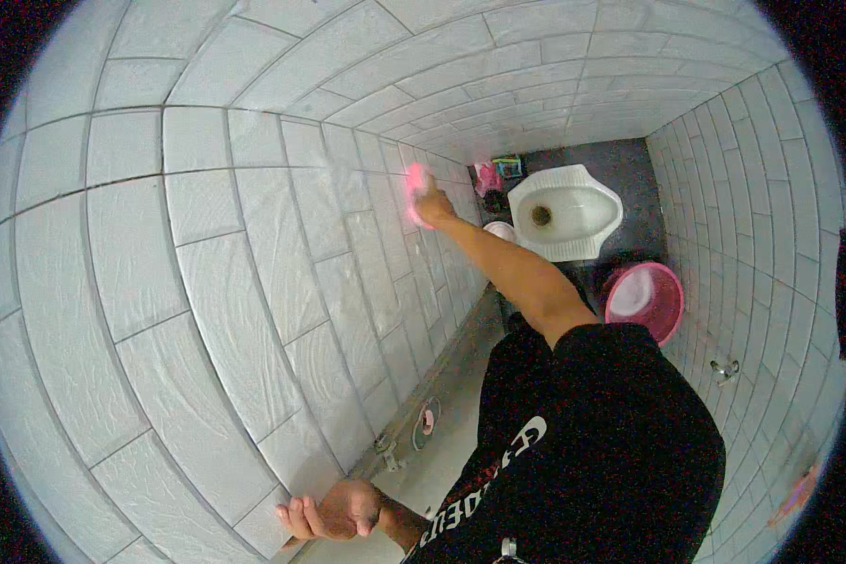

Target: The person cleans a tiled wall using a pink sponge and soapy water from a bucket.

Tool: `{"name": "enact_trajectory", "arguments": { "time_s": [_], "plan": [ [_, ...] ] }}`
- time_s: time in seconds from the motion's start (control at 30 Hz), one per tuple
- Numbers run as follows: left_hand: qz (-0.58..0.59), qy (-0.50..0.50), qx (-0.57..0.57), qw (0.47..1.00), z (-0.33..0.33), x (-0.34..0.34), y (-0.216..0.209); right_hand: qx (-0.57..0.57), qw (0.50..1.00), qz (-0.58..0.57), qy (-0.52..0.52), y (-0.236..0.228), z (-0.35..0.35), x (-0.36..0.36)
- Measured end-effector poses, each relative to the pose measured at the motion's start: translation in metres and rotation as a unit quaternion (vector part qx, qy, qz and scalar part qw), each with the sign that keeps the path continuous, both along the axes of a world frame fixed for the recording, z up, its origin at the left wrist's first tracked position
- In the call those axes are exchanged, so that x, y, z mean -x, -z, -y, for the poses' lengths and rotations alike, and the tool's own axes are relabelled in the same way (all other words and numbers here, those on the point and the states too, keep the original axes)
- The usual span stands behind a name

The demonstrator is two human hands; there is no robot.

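My right hand (433, 206) is closed around a bright pink oblong scrubber (414, 184), pressed against the white tiled wall (282, 254). Glare washes out the pink thing, so I cannot tell if it is a brush or a sponge. Whitish wet streaks, like suds, cover the tiles around and below it. My right arm reaches out from a black short sleeve. Low in the picture, my left hand (334, 510) is held near the wall's lower tiles with its palm turned up. Its fingers are loosely bent and apart, with nothing in them.
A white squat toilet (581, 211) is set in the dark floor. Beside it lie a pink packet (487, 177) and a small white tub (500, 230). A pink basin (663, 305) holds something white. Metal taps (724, 369) stick out from the walls (724, 216).
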State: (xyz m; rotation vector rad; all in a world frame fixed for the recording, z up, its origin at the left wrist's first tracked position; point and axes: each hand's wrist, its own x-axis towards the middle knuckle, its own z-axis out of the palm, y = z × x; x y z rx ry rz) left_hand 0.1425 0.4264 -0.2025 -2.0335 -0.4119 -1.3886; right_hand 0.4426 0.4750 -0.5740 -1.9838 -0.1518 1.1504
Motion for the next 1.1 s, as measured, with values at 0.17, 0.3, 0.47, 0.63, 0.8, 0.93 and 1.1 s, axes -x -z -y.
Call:
{"name": "enact_trajectory", "arguments": {
  "time_s": [0.17,0.3,0.47,0.63,0.8,0.93,1.1],
  "plan": [
    [-0.022,-0.055,-0.011,0.998,0.009,-0.005,-0.004,-0.079,0.994,-0.062,0.046,-0.027,-0.018,-0.012],
    [-0.017,-0.048,-0.014,0.999,0.005,-0.002,-0.002,-0.341,0.933,0.063,0.092,-0.130,-0.038,-0.009],
    [-0.018,-0.066,-0.008,0.998,0.010,-0.008,-0.001,-0.321,0.943,0.057,0.063,-0.154,-0.027,-0.018],
    [-0.012,-0.046,-0.012,0.999,0.009,-0.024,-0.006,-0.393,0.902,-0.034,0.176,-0.018,-0.019,0.005],
    [-0.006,-0.021,-0.009,1.000,0.005,-0.005,-0.004,-0.485,0.858,-0.096,0.143,-0.118,0.003,0.035],
    [-0.010,-0.009,0.006,1.000,0.004,-0.003,-0.003,-0.406,0.891,0.203,0.002,-0.187,0.008,0.033],
    [-0.010,-0.070,0.011,0.997,0.015,-0.007,-0.006,-0.354,0.865,0.352,0.050,-0.154,-0.029,0.006]
  ]
}}
